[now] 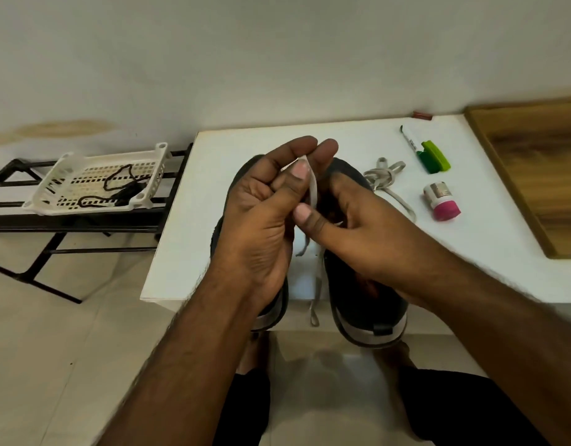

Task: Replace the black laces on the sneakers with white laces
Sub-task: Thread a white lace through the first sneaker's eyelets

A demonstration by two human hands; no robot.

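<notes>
We hold both hands above the pair of sneakers at the front edge of the white table (245,136); the left hand (264,201) is raised palm-up with its fingers curled, and its thumb and forefinger pinch a flat white lace (312,185) near its upper bend. The right hand (351,226) sits just to the right, its thumb pressed against the same lace lower down; its other fingers curl down over the right sneaker (364,304) — whether they grip anything there we cannot tell. The lace runs from the left fingertips down between the two hands; its free ends hang in the gap between the shoes and reach past the table's front edge.

The left sneaker (242,175) lies mostly hidden beneath the left hand and wrist; both shoes are dark with pale soles, heels toward us.

A second white lace (385,177) lies bundled on the table just beyond the right sneaker; farther right lie a marker (410,141), a green clip (434,157) and a small container with a pink cap (441,201); a wooden board (535,169) rests at the far right.

The black laces (123,185) lie in a white perforated basket (68,159) — this sits on a black metal rack (17,220), well apart to the left of the table.
</notes>
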